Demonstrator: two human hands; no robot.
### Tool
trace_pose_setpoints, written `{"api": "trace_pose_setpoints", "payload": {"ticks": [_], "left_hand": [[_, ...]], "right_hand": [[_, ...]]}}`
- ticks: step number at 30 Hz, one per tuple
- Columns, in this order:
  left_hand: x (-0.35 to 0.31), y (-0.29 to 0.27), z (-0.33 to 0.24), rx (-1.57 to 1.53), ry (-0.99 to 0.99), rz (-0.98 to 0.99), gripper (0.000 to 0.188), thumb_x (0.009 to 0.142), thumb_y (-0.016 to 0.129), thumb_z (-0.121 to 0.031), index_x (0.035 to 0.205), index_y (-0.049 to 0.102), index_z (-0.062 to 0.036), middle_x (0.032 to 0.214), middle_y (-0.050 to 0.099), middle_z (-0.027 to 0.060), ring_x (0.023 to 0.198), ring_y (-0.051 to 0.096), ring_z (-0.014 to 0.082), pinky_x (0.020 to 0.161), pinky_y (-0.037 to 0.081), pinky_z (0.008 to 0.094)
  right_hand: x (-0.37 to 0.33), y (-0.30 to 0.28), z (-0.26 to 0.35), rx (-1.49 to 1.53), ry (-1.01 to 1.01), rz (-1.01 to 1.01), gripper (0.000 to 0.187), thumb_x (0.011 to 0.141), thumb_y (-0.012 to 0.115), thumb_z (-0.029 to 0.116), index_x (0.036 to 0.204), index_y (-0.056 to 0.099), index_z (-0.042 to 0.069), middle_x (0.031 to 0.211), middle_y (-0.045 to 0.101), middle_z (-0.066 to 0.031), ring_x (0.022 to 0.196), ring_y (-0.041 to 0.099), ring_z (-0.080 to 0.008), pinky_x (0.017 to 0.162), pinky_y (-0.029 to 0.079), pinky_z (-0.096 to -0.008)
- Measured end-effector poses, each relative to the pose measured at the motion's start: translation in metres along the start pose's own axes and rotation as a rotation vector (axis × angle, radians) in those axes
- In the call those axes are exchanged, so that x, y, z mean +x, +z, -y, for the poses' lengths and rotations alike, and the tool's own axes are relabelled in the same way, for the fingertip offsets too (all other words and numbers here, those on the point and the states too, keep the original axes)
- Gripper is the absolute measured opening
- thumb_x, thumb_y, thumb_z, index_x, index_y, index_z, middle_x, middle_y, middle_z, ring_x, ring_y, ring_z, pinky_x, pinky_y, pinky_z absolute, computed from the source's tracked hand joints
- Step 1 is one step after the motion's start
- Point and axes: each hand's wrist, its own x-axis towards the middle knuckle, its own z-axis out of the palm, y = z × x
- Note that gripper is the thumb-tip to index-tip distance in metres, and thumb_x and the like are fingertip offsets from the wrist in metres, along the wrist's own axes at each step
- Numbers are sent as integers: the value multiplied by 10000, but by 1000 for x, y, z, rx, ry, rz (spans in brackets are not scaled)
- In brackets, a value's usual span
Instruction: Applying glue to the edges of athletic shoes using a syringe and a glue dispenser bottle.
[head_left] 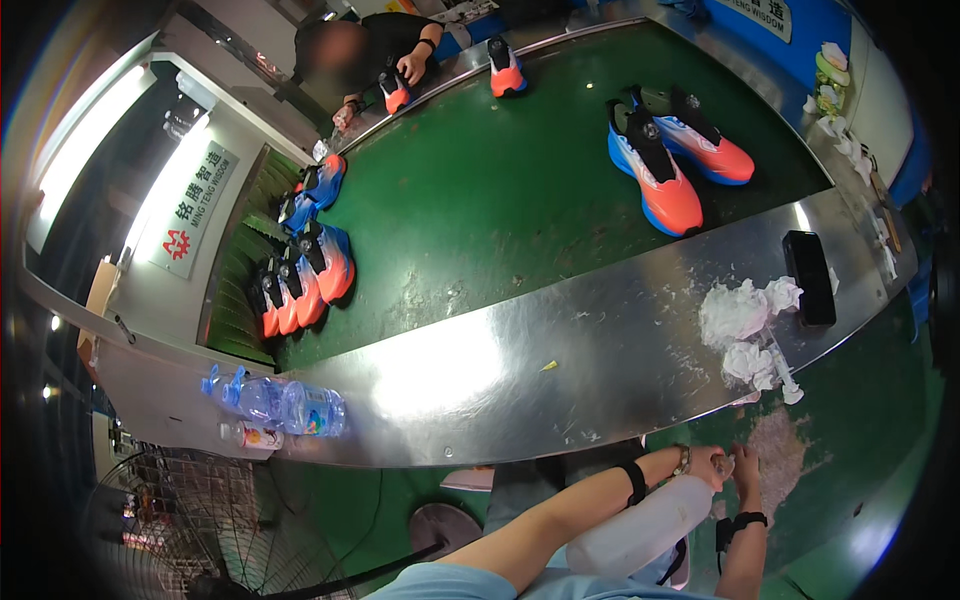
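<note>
Low in front of me, beyond the bench's near edge, a large translucent white plastic bottle (pixel 640 530) lies tilted against my body. My left hand (pixel 704 464) is closed around its neck end. Close beside it, my right hand (pixel 746 470) has its fingers curled in at the bottle's mouth; what they pinch is too small to make out. A small clear piece shows between the two hands. Above them on the metal ledge (pixel 570 400) lie crumpled white tissues (pixel 738 318) and a black phone (pixel 809 277).
A green conveyor belt (pixel 480 200) carries a pair of orange-blue shoes (pixel 655 170), a single shoe (pixel 506 68) and several more at left (pixel 325 262). Across it, a person (pixel 385 45) handles another shoe. Plastic bottles (pixel 285 403) lie on the ledge; a wire fan (pixel 190 510) stands below.
</note>
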Motion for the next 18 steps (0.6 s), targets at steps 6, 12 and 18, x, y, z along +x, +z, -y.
{"api": "trace_pose_setpoints", "payload": {"ticks": [6, 12, 18], "left_hand": [[-17, -8, -9, -19, 28, 11, 820, 587, 815, -235, 1275, 417, -28, 1105, 587, 111, 978, 593, 195, 823, 501, 327], [-30, -11, -12, 20, -8, -8, 791, 601, 813, -239, 1260, 427, -33, 1092, 585, 109, 974, 593, 200, 818, 500, 328], [-30, -12, -4, 7, 13, -19, 810, 597, 820, -259, 1271, 426, -47, 1093, 588, 111, 976, 597, 201, 827, 501, 328]], "right_hand": [[1, 3, 15, -37, -107, 3, 325, 869, 539, 280, 761, 619, -16, 623, 557, -59, 533, 506, -142, 490, 388, -323], [0, 9, 13, -20, -78, -2, 326, 873, 531, 300, 780, 607, -3, 637, 560, -60, 525, 507, -139, 466, 388, -310], [1, 16, 11, 44, -52, 28, 317, 881, 533, 301, 776, 600, 10, 615, 531, -37, 492, 476, -120, 432, 352, -293]]}}
